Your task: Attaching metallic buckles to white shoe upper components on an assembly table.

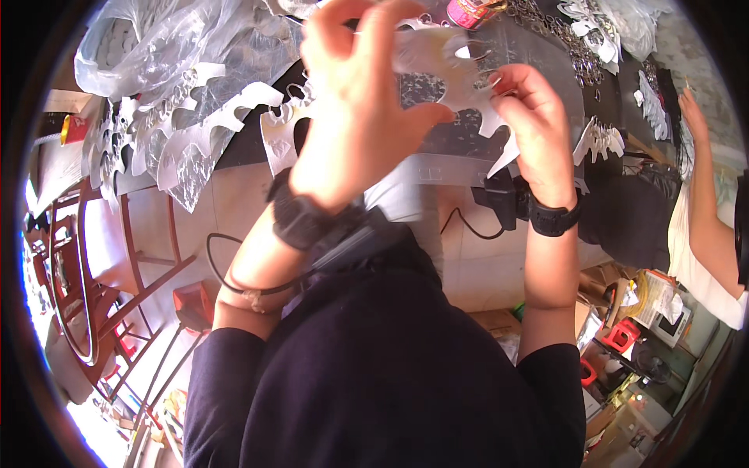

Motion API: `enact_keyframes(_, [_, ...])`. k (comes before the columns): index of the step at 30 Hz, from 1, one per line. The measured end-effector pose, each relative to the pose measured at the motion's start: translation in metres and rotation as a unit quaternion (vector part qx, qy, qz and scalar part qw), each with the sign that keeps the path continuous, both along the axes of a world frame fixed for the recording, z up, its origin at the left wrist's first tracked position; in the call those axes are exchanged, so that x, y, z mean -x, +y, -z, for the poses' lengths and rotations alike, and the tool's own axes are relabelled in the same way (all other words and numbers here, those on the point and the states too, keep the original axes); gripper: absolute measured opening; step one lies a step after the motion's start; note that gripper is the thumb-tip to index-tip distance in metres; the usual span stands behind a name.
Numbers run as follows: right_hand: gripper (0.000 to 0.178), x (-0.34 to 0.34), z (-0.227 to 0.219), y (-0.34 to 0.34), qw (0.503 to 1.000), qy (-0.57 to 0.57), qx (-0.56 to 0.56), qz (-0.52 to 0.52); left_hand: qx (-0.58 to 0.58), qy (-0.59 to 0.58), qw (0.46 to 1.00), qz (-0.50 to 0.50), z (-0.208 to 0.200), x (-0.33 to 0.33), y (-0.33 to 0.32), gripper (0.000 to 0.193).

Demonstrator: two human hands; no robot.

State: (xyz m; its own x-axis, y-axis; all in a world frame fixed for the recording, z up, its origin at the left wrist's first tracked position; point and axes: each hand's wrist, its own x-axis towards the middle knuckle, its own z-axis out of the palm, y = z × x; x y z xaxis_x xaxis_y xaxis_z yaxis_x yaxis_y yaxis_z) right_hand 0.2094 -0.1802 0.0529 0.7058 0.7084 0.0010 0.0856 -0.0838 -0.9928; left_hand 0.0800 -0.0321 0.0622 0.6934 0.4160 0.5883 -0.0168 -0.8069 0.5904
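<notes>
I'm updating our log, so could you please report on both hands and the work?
Left hand open, motion-blurred. Right hand pinching edge of white notched sheet. Alongside: clear plastic bag left, metal chains right, neither blocking.

The person wears a plain, very dark top (351, 366) with short sleeves (555, 386). A broad black strap (296, 217) circles the left wrist, and a matching black band (555, 218) the right, each beside a boxy black unit (503, 200). A thin black cable (273, 290) loops over the left forearm, a small tan tie (253, 298) beside it.
</notes>
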Motion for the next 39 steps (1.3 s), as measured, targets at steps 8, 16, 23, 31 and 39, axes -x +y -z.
enact_keyframes(8, [0.028, 0.016, -0.014, 0.008, 0.990, 0.119, -0.060, -0.035, 0.590, 0.020, 0.794, 0.147, 0.051, 0.030, -0.019, 0.041])
enact_keyframes(16, [0.028, 0.036, -0.014, 0.018, 0.999, 0.026, 0.012, -0.038, 0.678, -0.031, 0.720, 0.145, 0.044, 0.005, -0.030, 0.024])
enact_keyframes(23, [0.037, 0.032, -0.013, 0.019, 0.990, 0.104, 0.022, -0.091, 0.661, -0.064, 0.738, 0.121, 0.058, 0.004, -0.027, 0.021])
enact_keyframes(31, [0.033, 0.030, -0.001, 0.020, 0.993, 0.094, 0.014, -0.071, 0.634, -0.030, 0.763, 0.120, 0.064, 0.004, -0.026, 0.021])
enact_keyframes(39, [0.029, 0.034, 0.011, 0.024, 0.998, -0.034, 0.028, -0.034, 0.571, 0.076, 0.811, 0.100, 0.039, 0.012, -0.020, 0.024])
